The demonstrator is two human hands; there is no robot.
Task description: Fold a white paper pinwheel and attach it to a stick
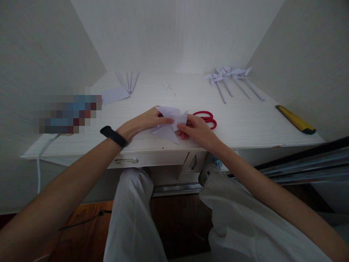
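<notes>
Between my hands is a white paper pinwheel (167, 133), cut into flaps that point outward, just above the front of the white desk. My left hand (156, 118) grips it from the left, thumb pressed near its middle. From the right, my right hand (194, 128) pinches a flap between thumb and curled fingers. Red-handled scissors (208, 118) lie right behind my right hand, their blades hidden by the hand and paper. A dark band is around my left wrist.
Several finished paper pinwheels (229, 74) on rolled sticks lie at the back right. Several rolled paper sticks (128, 83) and a paper sheet (113, 95) lie at the back left. A yellow-handled cutter (296, 119) rests at the right edge. Small scraps (168, 87) lie mid-desk. A white cable (43, 154) hangs at left.
</notes>
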